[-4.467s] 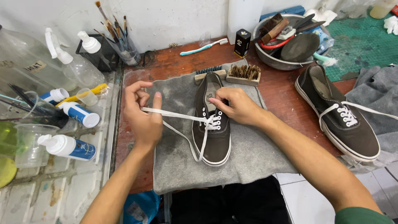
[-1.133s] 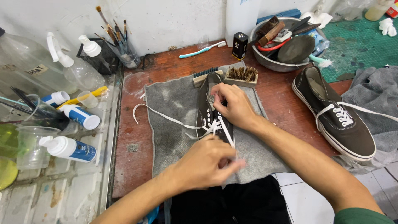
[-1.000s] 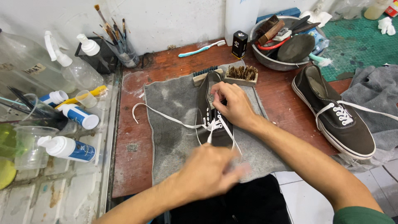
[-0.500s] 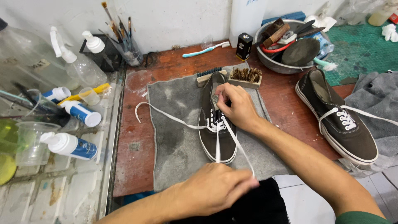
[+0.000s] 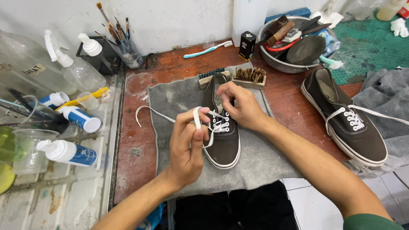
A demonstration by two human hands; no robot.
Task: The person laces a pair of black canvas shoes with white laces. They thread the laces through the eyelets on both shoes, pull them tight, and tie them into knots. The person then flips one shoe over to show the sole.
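Going from the left edge of the desk point(image 5: 140, 170), we see spray bottles point(image 5: 68, 64), white tubes point(image 5: 70, 152) and a holder of paint brushes point(image 5: 117, 32) crowding the tiled tray beside it. A loose end of the white lace point(image 5: 147, 110) trails from there across the grey towel point(image 5: 179, 100) that covers the middle of the desk.

Our left hand point(image 5: 187, 142) is raised over the towel, its fingers point(image 5: 197, 119) clenched around a loop of that lace. Just to its right, the dark sneaker point(image 5: 221, 140) lies on the towel, toe toward the near edge. Our right hand point(image 5: 240, 106) rests on the shoe's tongue, fingers pinching the lace at the upper eyelets.

Behind the shoe sit 2 brushes point(image 5: 249, 76); farther right are a metal bowl point(image 5: 277, 61) of tools and a 2nd sneaker point(image 5: 345, 119), already laced, near the right edge.

We judge the main risk to be a twisted lace: the loop in the left hand already looks folded over, so it could sit crooked in the eyelet. A hard pull could also drag the shoe sideways off the towel, or draw the trailing end toward the wet tray and soil it.
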